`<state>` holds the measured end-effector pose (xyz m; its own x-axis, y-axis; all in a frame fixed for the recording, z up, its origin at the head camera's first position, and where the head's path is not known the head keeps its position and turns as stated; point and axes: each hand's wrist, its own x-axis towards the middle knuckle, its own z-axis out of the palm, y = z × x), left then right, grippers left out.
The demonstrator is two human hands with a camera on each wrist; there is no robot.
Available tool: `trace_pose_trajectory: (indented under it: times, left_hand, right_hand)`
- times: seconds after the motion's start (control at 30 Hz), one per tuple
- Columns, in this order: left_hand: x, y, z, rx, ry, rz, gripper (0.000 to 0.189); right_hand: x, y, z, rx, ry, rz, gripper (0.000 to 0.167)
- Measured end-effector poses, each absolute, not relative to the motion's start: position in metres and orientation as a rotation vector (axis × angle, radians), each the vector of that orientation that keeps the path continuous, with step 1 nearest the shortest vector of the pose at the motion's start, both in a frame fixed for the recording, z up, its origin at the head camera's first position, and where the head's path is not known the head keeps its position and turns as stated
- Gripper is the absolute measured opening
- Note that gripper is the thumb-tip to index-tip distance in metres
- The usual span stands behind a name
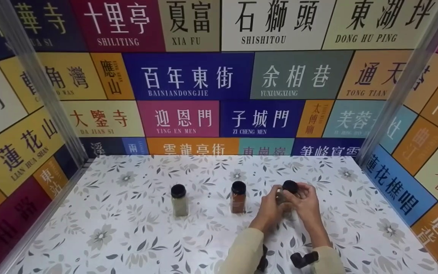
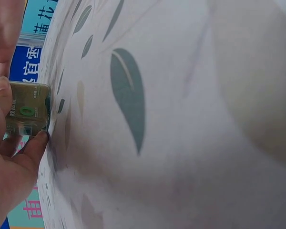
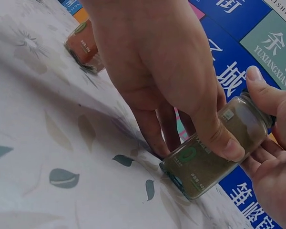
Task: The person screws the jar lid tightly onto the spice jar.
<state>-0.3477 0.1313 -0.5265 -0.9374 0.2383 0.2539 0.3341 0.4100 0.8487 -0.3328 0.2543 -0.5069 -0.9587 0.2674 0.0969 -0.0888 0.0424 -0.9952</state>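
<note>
Toward the right of the table in the head view, a glass spice jar [image 1: 290,186] with a black lid is between my hands. My left hand [image 1: 269,208] grips the jar's body, its thumb across the near side in the right wrist view. My right hand [image 1: 307,202] holds the jar around its black lid, thumb on one side and fingers curled on the other. Brownish-green powder fills the jar [image 3: 214,152], whose base is close to the tabletop; the right wrist view shows it tilted. Most of the lid is hidden there by my right fingers.
A black-lidded jar of reddish-brown powder [image 1: 238,199] stands left of my hands. Farther left is a jar of pale green powder [image 1: 180,203]. Leaf-patterned cloth covers the table [image 1: 135,232]. Colourful sign-covered panels [image 1: 188,76] rise behind and at both sides.
</note>
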Motion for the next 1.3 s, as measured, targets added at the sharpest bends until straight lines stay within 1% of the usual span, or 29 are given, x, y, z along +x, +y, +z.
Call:
trace_pose_trajectory:
  times: [0.1,0.27,0.4,0.57,0.73,0.9,1.2,1.3]
  left_hand:
    - [-0.3472,0.1306,-0.5258,-0.51,-2.567,-1.591,0.044]
    - [-0.3464,0.1294,-0.5261,-0.525,-2.533,-1.628,0.045]
    - [-0.3466,0.1295,-0.5261,-0.518,-2.526,-1.643,0.046]
    - [-0.3474,0.1304,-0.5256,-0.496,-2.536,-1.669,0.046]
    - [-0.3484,0.131,-0.5257,-0.482,-2.576,-1.627,0.046]
    - [-0.3486,0.1308,-0.5256,-0.475,-2.63,-1.564,0.046]
    - [-0.3494,0.1322,-0.5269,-0.461,-2.619,-1.587,0.046]
    - [-0.3497,0.1319,-0.5269,-0.447,-2.621,-1.62,0.046]
  right_hand:
    - [-0.3306,0.2569,-0.5054,-0.149,-2.131,1.987,0.065]
    - [-0.3275,0.2614,-0.5029,-0.025,-2.221,1.904,0.052]
    - [-0.3274,0.2621,-0.5033,0.068,-2.193,1.898,0.047]
    - [-0.3285,0.2609,-0.5061,0.062,-2.182,1.869,0.045]
    - [-0.3305,0.2567,-0.5085,-0.037,-2.133,1.88,0.045]
    - [-0.3324,0.253,-0.5094,-0.143,-2.06,1.935,0.049]
    - [-0.3327,0.2549,-0.5075,-0.144,-2.061,2.001,0.061]
    - [-0.331,0.2567,-0.5062,-0.148,-2.073,2.015,0.063]
